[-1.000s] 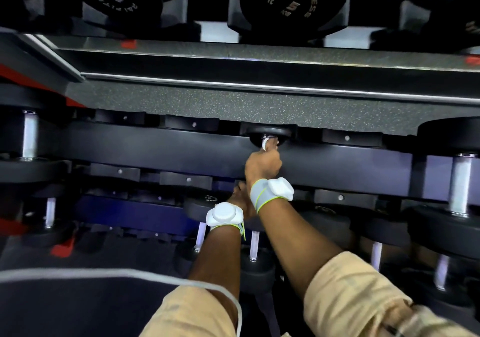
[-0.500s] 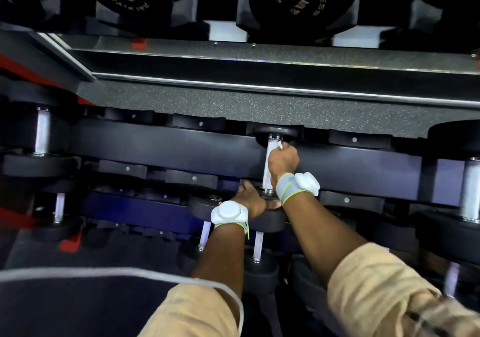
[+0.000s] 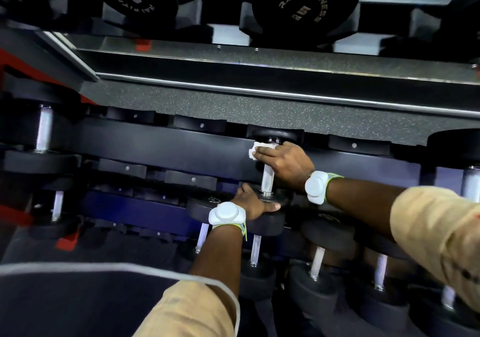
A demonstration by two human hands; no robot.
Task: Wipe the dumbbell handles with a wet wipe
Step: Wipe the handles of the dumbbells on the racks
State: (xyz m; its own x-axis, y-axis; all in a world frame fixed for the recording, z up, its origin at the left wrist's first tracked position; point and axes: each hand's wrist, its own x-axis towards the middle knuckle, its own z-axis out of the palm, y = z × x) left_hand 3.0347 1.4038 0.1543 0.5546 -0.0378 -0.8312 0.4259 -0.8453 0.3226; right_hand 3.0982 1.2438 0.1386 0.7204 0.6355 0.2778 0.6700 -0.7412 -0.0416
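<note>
A small black dumbbell lies on the middle shelf of the rack, its knurled chrome handle (image 3: 267, 181) pointing away from me. My right hand (image 3: 281, 159) wraps a white wet wipe (image 3: 255, 149) round the far end of that handle, just below the far head (image 3: 275, 135). My left hand (image 3: 253, 203) grips the rim of the near head (image 3: 270, 220), thumb across its top edge. White sensor bands sit on both wrists.
Black rack rails (image 3: 155, 147) run left to right. More dumbbells rest on the lower shelf (image 3: 317, 261) and at far left (image 3: 42, 131). Large "RAI FITNESS" dumbbell heads (image 3: 304, 4) sit on the shelf above, beyond a speckled grey strip (image 3: 233, 108).
My right hand slid down the handle and has now moved back up to its far end with the wipe. The left hand stays on the near head. The view has shifted slightly.
</note>
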